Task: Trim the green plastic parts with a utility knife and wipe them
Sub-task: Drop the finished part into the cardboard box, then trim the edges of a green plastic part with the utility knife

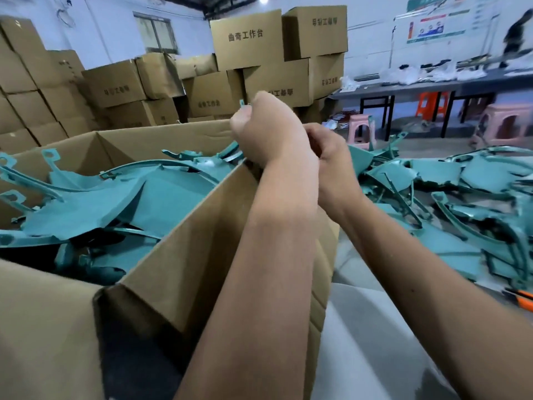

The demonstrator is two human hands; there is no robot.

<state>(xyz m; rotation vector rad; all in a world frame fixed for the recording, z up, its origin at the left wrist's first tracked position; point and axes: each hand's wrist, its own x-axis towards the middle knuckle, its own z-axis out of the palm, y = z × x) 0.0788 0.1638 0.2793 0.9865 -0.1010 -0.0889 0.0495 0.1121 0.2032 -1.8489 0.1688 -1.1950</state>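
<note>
Both hands are gripping one thin, glossy green plastic part pointing upward: left hand clenching its top, right hand curling lower, above the open brown cardboard box.

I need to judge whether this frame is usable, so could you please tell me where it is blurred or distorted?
Head view: motion blur smears the right side, softening the pile of green plastic parts and the wall posters; the stacked brown cardboard boxes lean from wide-angle distortion; the left hand is fairly sharp, lighting even, no glare.
</note>
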